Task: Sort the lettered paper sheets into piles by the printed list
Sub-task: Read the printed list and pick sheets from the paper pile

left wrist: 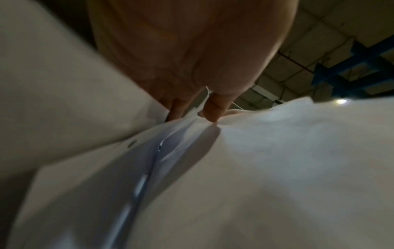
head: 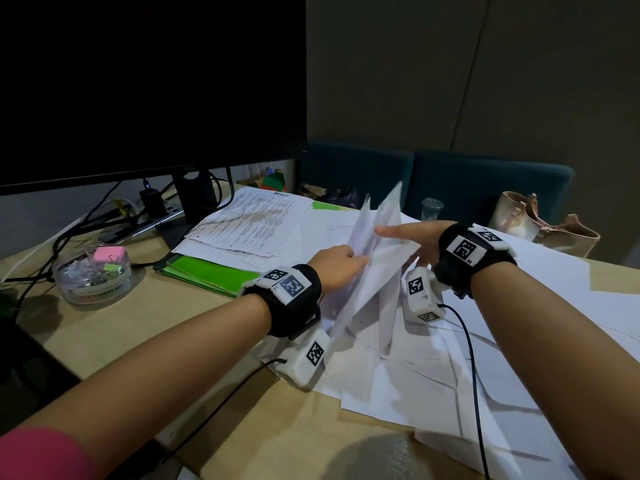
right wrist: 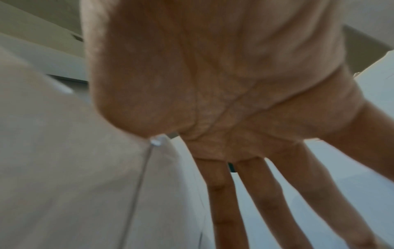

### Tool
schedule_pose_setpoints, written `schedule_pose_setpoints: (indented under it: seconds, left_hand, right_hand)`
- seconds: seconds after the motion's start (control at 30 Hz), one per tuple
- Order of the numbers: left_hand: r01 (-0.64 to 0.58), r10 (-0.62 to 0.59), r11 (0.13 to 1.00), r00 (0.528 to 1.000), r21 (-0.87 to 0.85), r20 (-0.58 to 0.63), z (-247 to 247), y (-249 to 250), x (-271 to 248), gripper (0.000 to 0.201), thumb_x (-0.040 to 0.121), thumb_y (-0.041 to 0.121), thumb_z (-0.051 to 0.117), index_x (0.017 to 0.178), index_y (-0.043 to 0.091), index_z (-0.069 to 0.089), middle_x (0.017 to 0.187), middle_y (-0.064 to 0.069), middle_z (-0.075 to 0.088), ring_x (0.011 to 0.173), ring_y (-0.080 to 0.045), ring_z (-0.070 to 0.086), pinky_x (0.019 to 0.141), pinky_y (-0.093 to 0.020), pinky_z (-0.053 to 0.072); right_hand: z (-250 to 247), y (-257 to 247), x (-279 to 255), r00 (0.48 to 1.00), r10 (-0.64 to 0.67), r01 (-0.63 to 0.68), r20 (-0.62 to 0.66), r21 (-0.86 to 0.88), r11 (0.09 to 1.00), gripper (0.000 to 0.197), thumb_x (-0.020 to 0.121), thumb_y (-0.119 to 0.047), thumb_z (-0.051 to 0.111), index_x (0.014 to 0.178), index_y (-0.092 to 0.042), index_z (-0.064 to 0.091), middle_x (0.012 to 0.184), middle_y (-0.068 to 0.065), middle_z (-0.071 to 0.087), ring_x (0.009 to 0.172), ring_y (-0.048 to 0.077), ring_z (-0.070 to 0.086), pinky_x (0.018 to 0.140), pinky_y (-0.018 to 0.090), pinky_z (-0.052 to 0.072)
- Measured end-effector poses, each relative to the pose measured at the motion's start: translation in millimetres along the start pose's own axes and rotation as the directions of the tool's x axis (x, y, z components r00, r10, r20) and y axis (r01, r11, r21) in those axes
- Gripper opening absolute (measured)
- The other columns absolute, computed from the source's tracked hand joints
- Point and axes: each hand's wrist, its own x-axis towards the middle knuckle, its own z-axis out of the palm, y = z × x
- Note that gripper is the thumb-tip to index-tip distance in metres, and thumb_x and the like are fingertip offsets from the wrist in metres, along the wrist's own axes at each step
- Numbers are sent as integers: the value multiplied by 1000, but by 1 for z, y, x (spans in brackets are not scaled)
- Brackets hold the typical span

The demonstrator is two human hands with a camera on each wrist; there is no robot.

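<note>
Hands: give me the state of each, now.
Left hand: pinches the lifted sheets.
Right hand: open, fingers straight and spread against the lifted sheets.

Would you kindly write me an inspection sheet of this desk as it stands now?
Surface: wooden desk, largely under loose sheets.
Job's things: lifted sheets stand tilted between the hands; printed list lies by the monitor.
Clutter: green folder, clip tub, plastic cup, beige bag.
Grippers: left hand pinches the lifted sheets; right hand flat, fingers straight.
Cables: wrist leads; black cables behind the tub.
Surroundings: dark monitor, teal seat, wall panel.
</note>
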Motion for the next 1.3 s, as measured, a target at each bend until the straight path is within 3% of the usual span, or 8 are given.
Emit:
schedule_pose_setpoints:
  seconds: [0.2, 0.33, 0.47, 0.6, 0.73, 0.83, 1.13, 1.3]
  left_hand:
    - [-79, 71, 995, 991, 65, 117, -4, 15, -9, 21, 96, 22, 42, 91, 8, 57, 99, -8, 55, 92, -25, 49, 76, -31, 39]
    - [-32, 18, 996, 985, 80, 174, -3, 19, -10, 20, 98, 15, 37, 80, 9, 45, 88, -10, 47, 84, -23, 41, 62, -27, 32]
    - [39, -54, 998, 960, 58, 274, -4, 26, -12, 16, 98, 21, 35, 102, 12, 49, 105, -12, 46, 89, -27, 47, 80, -32, 44]
    - [116, -97, 992, 957, -55, 272, -4, 24, -8, 21, 92, 11, 46, 113, 7, 51, 116, -10, 46, 103, -28, 49, 84, -35, 48]
    - [127, -97, 968, 985, -217, 144, -11, 13, -4, 41, 95, 4, 45, 135, -3, 46, 137, -21, 47, 102, -27, 54, 68, -30, 45]
    - [131, -137, 958, 991, -255, -4, -22, -1, 2, 40, 97, 1, 39, 136, 0, 48, 139, -20, 47, 125, -35, 48, 84, -31, 44]
    - [189, -189, 949, 982, -253, 24, -26, -26, 15, 28, 90, 1, 56, 117, 3, 59, 108, -15, 54, 91, -28, 52, 78, -31, 42]
    - [214, -207, 968, 976, -134, 67, -25, -25, 18, 44, 86, 21, 69, 125, 4, 58, 126, -8, 58, 118, -27, 54, 96, -32, 44]
  right_hand:
    - [0, -4, 3, 998, 13, -13, 59, 0, 1000, 56, 87, -71, 36, 102, -21, 58, 80, 21, 70, 91, 35, 58, 93, 44, 44]
    - [1, -4, 2, 998, 22, -23, 58, 11, 1000, 71, 83, -73, 40, 134, -23, 44, 115, 30, 61, 120, 39, 51, 112, 54, 28]
    - [2, 0, 2, 999, -7, 4, 35, 90, 996, 86, 83, -64, 53, 151, -24, 19, 146, 23, 38, 127, 35, 47, 112, 49, 29]
    - [0, -1, -1, 999, 32, -30, 39, -41, 999, 33, 95, -34, 55, 112, -6, 60, 93, 14, 68, 81, 24, 63, 76, 32, 52]
    - [2, 0, 7, 999, -6, -3, -50, -169, 986, 30, 98, 0, 41, 70, -9, 45, 73, 4, 47, 60, 12, 45, 34, 12, 39]
    - [1, 1, 16, 997, -30, 16, -68, -198, 980, 32, 97, 4, 41, 69, -12, 42, 75, 3, 43, 63, 10, 43, 33, 8, 39]
    - [-2, 3, 26, 995, -77, 63, -66, -198, 978, 32, 96, 5, 41, 70, -12, 43, 74, 4, 44, 28, -3, 49, 34, 10, 40]
    - [-3, 2, 22, 994, -78, 62, -78, -193, 979, 30, 97, 3, 41, 71, -12, 44, 70, 5, 49, 26, -2, 48, 33, 10, 40]
